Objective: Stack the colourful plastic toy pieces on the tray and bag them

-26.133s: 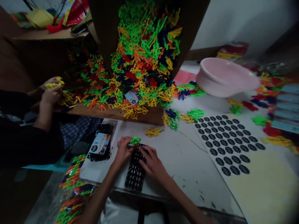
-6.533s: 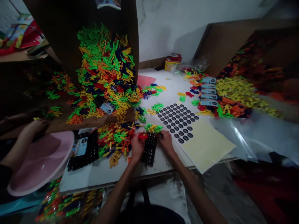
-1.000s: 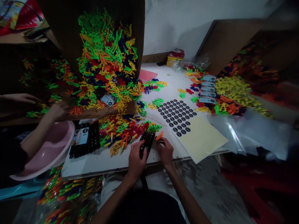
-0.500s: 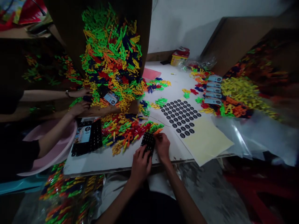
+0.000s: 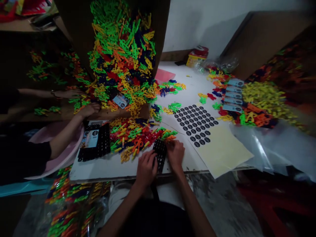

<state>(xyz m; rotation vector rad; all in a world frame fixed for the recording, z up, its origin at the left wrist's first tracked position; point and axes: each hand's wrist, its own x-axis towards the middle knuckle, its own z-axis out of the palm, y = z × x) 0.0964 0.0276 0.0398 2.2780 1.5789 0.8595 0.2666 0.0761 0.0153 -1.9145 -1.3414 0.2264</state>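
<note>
My left hand (image 5: 146, 169) grips the lower part of a black plastic lattice tray (image 5: 160, 154) near the table's front edge. My right hand (image 5: 175, 154) sits at the tray's upper right, its fingertips pinching a small orange plastic piece (image 5: 171, 138). Just beyond the tray lies a loose pile of multicoloured interlocking plastic pieces (image 5: 133, 140). A co-worker's hand (image 5: 89, 111) rests at the foot of a huge heap of the same pieces (image 5: 120, 56), and their other hand (image 5: 66, 94) reaches in behind it.
A brown carton (image 5: 74, 19) holds the heap. A stack of black trays with a printed card (image 5: 95, 140) lies left. Right are a sheet of black round stickers (image 5: 196, 125), cream paper (image 5: 222, 151), blue cards (image 5: 232, 95) and a clear plastic bag (image 5: 271, 144). A pink basin (image 5: 59, 141) sits below the co-worker's arm.
My hands have drawn closer around the black tray, and the orange piece has shifted towards its upper end. The co-worker's hands have moved right to the heap's foot. The view has drifted slightly.
</note>
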